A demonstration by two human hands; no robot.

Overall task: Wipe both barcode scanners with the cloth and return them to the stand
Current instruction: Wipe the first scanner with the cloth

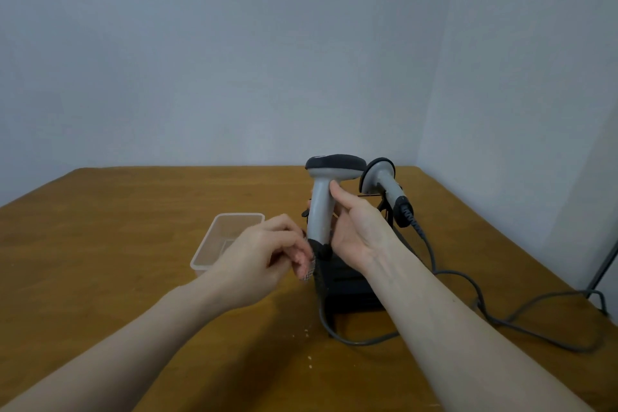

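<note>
Currently right hand (354, 227) grips the upright scanner (322, 201) by its handle; left hand (267, 251) pinches the cloth (309, 269) at its base. Rigid, light plastic; cabled, so handle hold suits.

No text, label, brand, number or sign can be read anywhere in the head view. The nearer barcode scanner (322, 201) has a small pale patch on its dark head, too blurred to tell whether it is lettering. The second scanner (381, 182), the black stand (347, 288) and the clear plastic container (214, 244) show no legible markings.
</note>
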